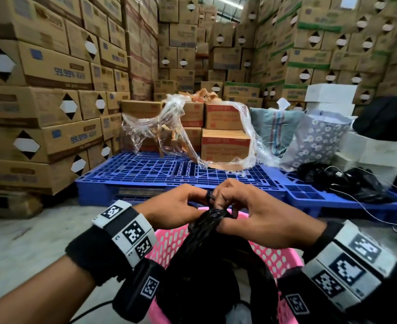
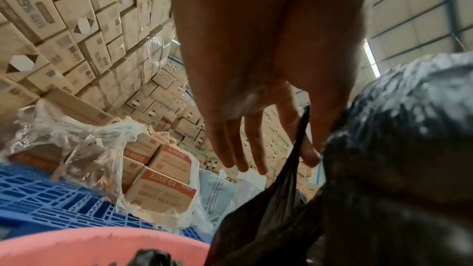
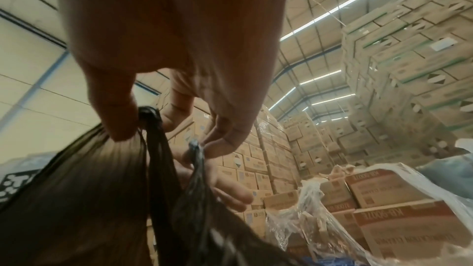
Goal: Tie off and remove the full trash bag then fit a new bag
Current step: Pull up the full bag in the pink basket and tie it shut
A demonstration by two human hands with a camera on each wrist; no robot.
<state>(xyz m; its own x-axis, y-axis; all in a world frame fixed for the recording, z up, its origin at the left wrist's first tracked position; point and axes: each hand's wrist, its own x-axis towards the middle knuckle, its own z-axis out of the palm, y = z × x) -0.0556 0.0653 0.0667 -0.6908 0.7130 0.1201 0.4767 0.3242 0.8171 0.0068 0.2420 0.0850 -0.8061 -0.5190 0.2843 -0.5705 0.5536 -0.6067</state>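
Both hands (image 1: 212, 208) on black bag (image 1: 207, 260) neck

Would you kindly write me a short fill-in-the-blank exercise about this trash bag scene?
1. The black bag sits in a ____ basket.
2. Both hands, left hand and right hand, pinch the bag's gathered ____.
3. The pallet behind the basket is ____.
4. Loose clear ____ drapes over the red-labelled boxes.

Missing words: pink; top; blue; plastic wrap

Left hand (image 2: 258, 80) pinches black bag (image 2: 281, 219) strip above pink basket (image 2: 102, 246).
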